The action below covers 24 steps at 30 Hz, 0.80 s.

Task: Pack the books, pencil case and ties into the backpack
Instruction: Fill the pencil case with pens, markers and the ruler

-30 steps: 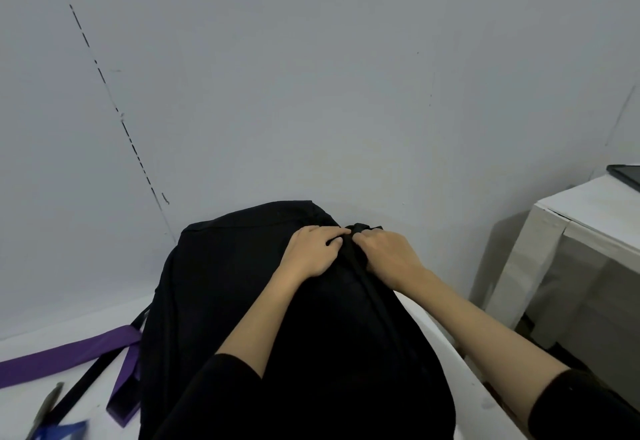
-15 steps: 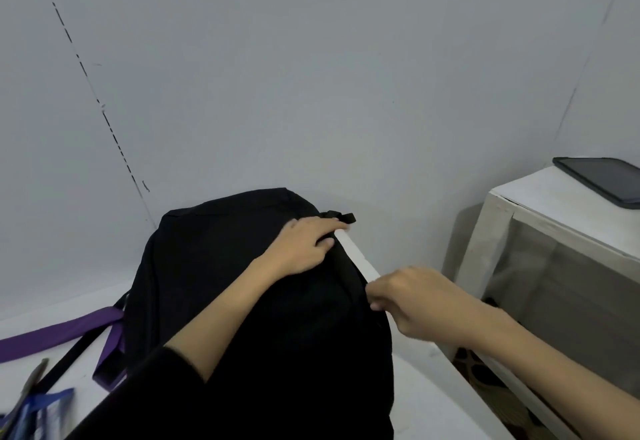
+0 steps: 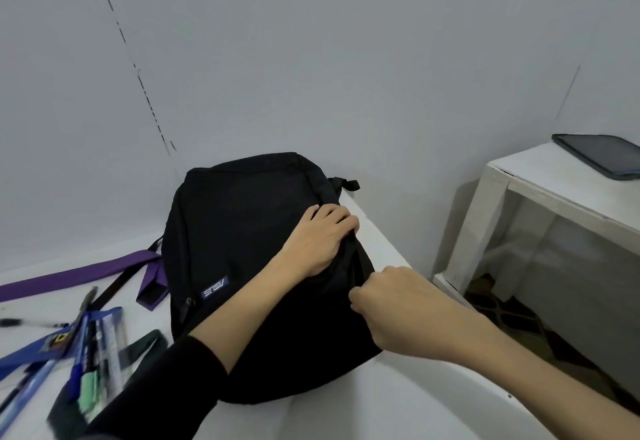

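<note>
A black backpack [image 3: 242,238] lies on the white table [image 3: 398,415] against the wall. My left hand [image 3: 318,242] rests on its right side, fingers curled over the fabric by the zip line. My right hand [image 3: 391,304] is closed at the zip lower down on the right edge, pinching what looks like the zip pull, which is hidden by the fingers. A purple tie [image 3: 79,275] lies to the left behind the bag. A clear blue pencil case [image 3: 93,346] with pens sits at the lower left, next to a dark tie [image 3: 145,344].
A loose pen [image 3: 31,322] lies at the far left. A white side table [image 3: 554,204] stands to the right with a dark tablet [image 3: 599,159] on top. Between the two tables a gap drops to a patterned floor [image 3: 502,315].
My right hand has slid from the top of the bag down along its right edge, towards me. My left hand stays on the bag. The view has tilted down, showing the pencil case.
</note>
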Each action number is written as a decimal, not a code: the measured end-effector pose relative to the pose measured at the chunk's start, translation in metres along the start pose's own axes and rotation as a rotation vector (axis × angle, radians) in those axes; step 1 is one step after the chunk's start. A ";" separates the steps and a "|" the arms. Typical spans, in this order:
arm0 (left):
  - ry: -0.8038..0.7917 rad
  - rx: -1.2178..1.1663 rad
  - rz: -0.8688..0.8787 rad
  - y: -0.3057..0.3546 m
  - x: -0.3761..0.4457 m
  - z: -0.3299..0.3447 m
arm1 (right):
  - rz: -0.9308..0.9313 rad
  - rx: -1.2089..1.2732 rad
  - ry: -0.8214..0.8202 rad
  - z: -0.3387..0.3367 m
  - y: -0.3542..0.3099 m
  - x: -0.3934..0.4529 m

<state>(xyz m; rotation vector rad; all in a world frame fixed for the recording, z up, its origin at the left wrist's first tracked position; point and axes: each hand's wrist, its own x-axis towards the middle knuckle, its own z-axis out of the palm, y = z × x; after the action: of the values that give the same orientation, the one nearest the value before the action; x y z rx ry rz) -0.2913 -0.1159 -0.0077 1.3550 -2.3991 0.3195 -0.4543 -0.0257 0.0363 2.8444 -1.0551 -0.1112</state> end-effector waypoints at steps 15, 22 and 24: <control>0.003 -1.053 -0.723 0.078 -0.086 -0.020 | 0.136 0.802 -0.060 0.038 0.022 -0.008; -0.070 -0.899 -0.568 0.070 -0.099 -0.022 | 0.052 0.130 0.197 0.044 0.017 -0.006; -0.066 -0.819 -0.508 0.068 -0.104 -0.026 | 0.014 0.010 0.293 0.054 0.016 -0.002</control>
<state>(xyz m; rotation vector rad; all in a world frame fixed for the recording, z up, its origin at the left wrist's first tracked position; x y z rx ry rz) -0.2954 0.0087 -0.0288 1.4611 -1.7763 -0.7621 -0.4717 -0.0402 -0.0150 2.7477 -1.0135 0.3037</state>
